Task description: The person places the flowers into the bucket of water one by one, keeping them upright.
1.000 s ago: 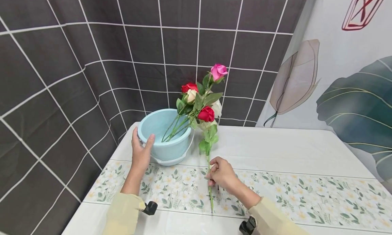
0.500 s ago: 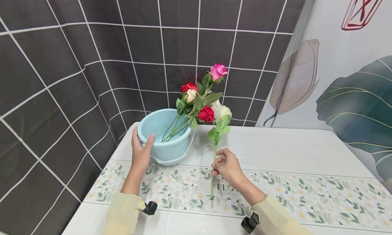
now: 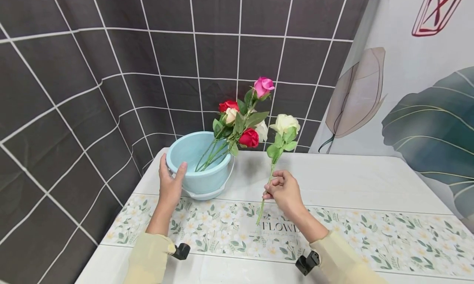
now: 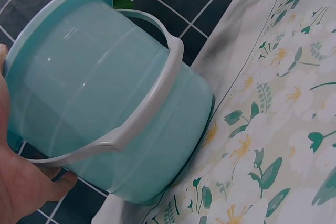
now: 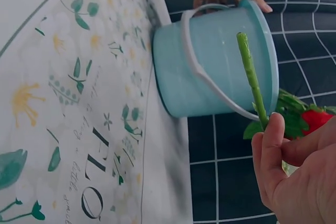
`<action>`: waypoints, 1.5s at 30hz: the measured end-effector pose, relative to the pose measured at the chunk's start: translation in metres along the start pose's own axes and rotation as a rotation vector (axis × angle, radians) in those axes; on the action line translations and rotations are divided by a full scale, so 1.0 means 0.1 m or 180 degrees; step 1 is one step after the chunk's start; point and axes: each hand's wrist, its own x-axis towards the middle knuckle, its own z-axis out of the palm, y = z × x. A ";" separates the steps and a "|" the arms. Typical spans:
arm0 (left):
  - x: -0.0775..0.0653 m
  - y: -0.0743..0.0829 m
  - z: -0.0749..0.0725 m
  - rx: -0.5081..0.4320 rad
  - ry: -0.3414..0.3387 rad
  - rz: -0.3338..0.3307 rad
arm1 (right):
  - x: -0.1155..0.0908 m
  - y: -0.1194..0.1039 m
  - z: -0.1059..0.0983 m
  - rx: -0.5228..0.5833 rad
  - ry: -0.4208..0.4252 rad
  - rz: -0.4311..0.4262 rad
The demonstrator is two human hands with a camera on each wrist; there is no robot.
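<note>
A light blue bucket (image 3: 207, 181) stands at the left of the table, its white handle (image 4: 157, 93) hanging down the front. My left hand (image 3: 171, 185) grips its near-left rim, thumb over the edge and fingers along the outside. Several artificial roses lean out of the bucket to the right: a pink rose (image 3: 264, 87), a red rose (image 3: 249, 138), another red one, a cream rose and a white one. Right of them, my right hand (image 3: 284, 191) pinches the stem of a white rose (image 3: 285, 123), bloom up. Its bare stem end (image 5: 249, 66) shows above the fingers in the right wrist view.
The white table (image 3: 352, 177) carries a floral printed band (image 3: 370, 234) with lettering across its front. Behind the bucket hangs a dark grid-patterned curtain (image 3: 166, 53); a white sheet with printed leaves (image 3: 437, 123) covers the right side.
My right hand has moved up and to the right with the white rose, whose bloom now stands apart from the bucket's flowers. My left hand and the bucket have not moved.
</note>
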 end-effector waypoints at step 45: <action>-0.09 0.20 -0.02 -0.0027 -0.0099 -0.0179 | 0.19 -0.45 0.14 0.0778 0.0342 -0.1452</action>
